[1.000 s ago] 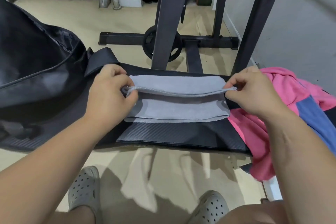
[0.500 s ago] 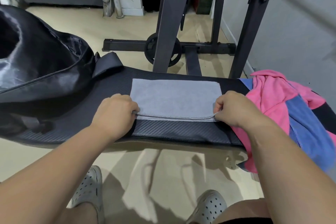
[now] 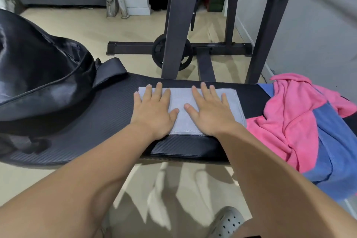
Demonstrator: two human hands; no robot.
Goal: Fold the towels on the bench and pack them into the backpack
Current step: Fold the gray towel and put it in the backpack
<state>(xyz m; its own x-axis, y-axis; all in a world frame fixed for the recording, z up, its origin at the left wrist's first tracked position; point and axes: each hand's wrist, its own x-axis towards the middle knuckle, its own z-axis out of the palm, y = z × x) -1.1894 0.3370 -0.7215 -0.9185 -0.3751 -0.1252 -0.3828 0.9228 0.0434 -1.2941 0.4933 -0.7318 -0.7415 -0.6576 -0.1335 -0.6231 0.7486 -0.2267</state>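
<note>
Two flat hands lie on the folded grey towel (image 3: 180,116), which sits mid-length on the black ribbed tabletop (image 3: 92,125), closer to the far edge than to the near one. The left hand (image 3: 153,111) covers the towel's left end, its little finger reaching past the cloth onto the pad. The right hand (image 3: 211,113) lies on the right half. The fingers (image 3: 159,91) of both hands are straight and spread, palms down, curled round nothing. The thumbs point toward each other with a strip of cloth showing between them.

The towel is a neat rectangle with squared corners. Stacked layers show along its right side, and a stitched hem runs along its near side.

A band of bare tabletop lies between that hem and the near edge. Toward the left end, open pad separates the towel from the black backpack (image 3: 38,75), which slumps there with a strap (image 3: 108,70) lying by the far edge. Toward the right end, a crumpled pink towel (image 3: 289,114) lies over a blue towel (image 3: 332,141), and the heap spills over the near edge. The pink cloth comes right up to the grey towel's near right corner, though whether they touch I cannot tell. Past the far edge stand black steel uprights (image 3: 173,25) and a weight plate (image 3: 186,61).
</note>
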